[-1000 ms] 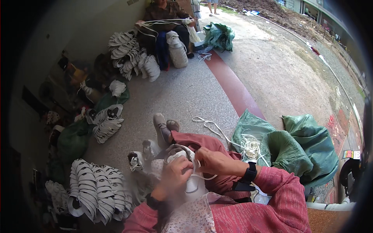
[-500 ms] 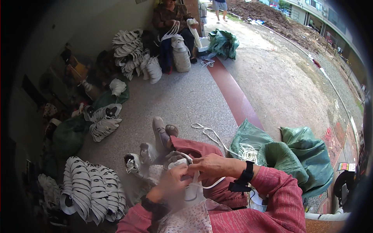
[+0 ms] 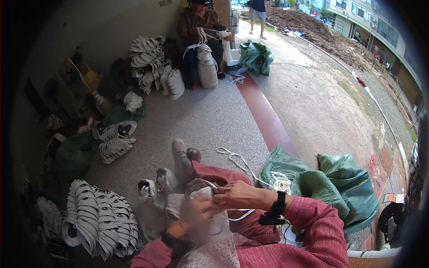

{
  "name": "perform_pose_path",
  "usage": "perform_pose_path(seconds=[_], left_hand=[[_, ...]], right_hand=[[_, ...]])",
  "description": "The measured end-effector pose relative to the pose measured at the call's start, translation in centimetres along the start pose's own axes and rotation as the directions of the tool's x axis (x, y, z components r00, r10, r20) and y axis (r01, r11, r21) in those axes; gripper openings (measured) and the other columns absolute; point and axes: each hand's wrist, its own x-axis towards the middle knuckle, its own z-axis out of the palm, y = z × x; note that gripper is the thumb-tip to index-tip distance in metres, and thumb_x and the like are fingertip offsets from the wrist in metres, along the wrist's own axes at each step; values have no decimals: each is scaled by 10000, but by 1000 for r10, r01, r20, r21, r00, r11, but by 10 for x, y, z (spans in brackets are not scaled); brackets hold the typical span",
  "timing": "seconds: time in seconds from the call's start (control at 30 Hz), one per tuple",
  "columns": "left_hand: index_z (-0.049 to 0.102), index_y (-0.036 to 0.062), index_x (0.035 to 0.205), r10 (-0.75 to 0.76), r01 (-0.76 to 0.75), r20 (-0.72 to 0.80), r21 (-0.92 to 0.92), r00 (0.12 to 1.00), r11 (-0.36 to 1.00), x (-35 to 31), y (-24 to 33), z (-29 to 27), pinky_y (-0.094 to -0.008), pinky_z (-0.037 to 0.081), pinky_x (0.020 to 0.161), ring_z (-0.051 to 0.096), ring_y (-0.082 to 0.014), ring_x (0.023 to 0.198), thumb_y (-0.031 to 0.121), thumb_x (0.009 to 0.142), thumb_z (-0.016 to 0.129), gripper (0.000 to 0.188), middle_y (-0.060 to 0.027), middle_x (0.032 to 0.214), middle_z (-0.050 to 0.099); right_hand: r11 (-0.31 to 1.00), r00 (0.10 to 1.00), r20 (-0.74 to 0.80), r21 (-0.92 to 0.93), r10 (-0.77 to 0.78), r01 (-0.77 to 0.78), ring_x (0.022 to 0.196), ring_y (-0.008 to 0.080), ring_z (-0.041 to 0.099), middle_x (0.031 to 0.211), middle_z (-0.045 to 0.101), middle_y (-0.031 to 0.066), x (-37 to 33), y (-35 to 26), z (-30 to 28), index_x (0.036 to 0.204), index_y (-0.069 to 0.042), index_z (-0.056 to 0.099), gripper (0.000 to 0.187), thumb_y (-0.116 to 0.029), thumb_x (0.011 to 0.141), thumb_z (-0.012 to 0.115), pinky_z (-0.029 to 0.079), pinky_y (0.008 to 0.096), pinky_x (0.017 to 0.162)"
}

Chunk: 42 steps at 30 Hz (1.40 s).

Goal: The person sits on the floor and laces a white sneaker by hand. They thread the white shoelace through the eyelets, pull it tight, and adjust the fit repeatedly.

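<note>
In my lap lies a white-and-grey shoe upper (image 3: 200, 193), partly hidden by my hands. My left hand (image 3: 196, 211) is curled against its near side, somewhat blurred. My right hand (image 3: 237, 195), coming from the right, pinches with bent fingers at the upper's edge, close to the left fingertips. A white shoelace (image 3: 243, 216) loops out below the right hand across my red trousers. Exactly what sits between the fingertips is hidden. Two more laced shoe uppers (image 3: 154, 190) stand beside my left leg.
Stacks of white shoe uppers (image 3: 102, 219) stand at left, with another bundle (image 3: 117, 138) farther off. Green sacks (image 3: 346, 187) lie at right beside a heap of white laces (image 3: 280, 181). One loose lace (image 3: 232, 154) trails over the floor. A seated co-worker (image 3: 201, 27) handles white laces.
The view has shifted slightly. My right fingers have moved down closer to the left hand, and less lace shows between them. The co-worker's hands have shifted with the laces.
</note>
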Motion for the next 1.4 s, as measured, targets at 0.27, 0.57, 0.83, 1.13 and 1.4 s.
perform_pose_path(seconds=[0.27,0.57,0.83,1.13,1.4], left_hand=[[691,58,807,47,-41,-229,33,972,999,0,-20,-25,-325,454,648,572,-210,718,14,791,728,59,-47,743,545],[717,9,990,-117,863,-990,3,72,506,-265,-227,-352,-361,525,830,661,-236,882,129,913,681,147,-123,1030,710],[603,42,1230,-662,524,-469,-404,585,750,-176,-115,-80,-226,461,736,543,-57,804,45,877,696,365,25,877,581],[692,63,959,-200,189,-332,-64,922,980,-104,-8,-39,-345,501,808,630,-263,890,77,792,781,189,-87,938,645],[684,91,914,-120,137,-243,54,962,989,-83,8,-17,-376,460,838,585,-273,903,144,747,815,220,-65,930,599]], right_hand=[[998,1000,-3,66,-5,6,953,283,619,1011,566,95,-4,10,14,1062,-122,601,233,-290,904,633,473,438,848],[993,993,-110,96,-52,62,935,292,594,1025,534,88,10,7,28,1072,-129,590,193,-281,955,605,451,441,812],[911,988,-25,390,152,-131,986,311,569,999,555,104,3,7,23,1061,-70,622,142,-165,972,566,445,425,864],[908,963,-88,366,253,-205,892,310,605,953,572,114,2,-15,17,1115,-63,611,177,-85,940,596,486,391,796],[980,977,-159,164,142,-116,789,291,629,905,575,88,4,-35,25,1049,-59,622,175,-71,885,681,506,383,678]])
